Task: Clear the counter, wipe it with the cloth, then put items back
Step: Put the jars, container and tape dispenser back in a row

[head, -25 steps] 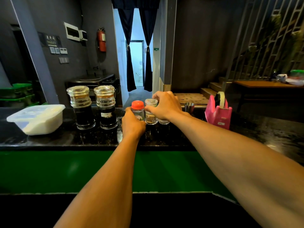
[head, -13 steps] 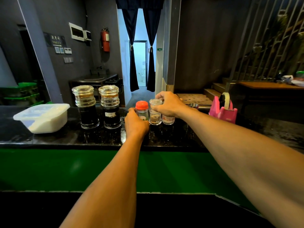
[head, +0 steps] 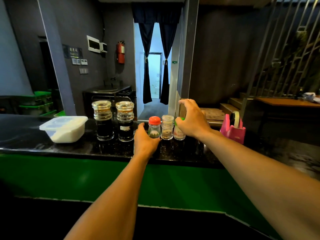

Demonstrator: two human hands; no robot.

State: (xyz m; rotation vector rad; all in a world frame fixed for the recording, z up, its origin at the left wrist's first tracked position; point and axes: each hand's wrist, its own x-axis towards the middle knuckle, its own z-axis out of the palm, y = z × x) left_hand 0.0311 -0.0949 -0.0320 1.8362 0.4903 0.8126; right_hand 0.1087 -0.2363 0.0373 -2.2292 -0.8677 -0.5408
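Three small shakers stand in a row on the black stone counter (head: 72, 148). My left hand (head: 145, 140) grips the base of the red-capped shaker (head: 154, 127) on the left. The clear-capped shaker (head: 167, 127) in the middle stands free. My right hand (head: 193, 119) hovers over the green-capped shaker (head: 179, 133) on the right, its thumb at the green cap and its fingers raised and blurred. No cloth is in sight.
Two tall glass jars of dark liquid (head: 103, 121) (head: 125, 122) stand left of the shakers, with a white lidded plastic box (head: 65, 129) further left. A pink tape dispenser (head: 232, 129) sits to the right. A green ledge (head: 86, 175) runs below the counter's front edge.
My right hand has lifted off the tops of the two right shakers and shifted right, uncovering the clear cap. My left hand stays around the red-capped shaker.
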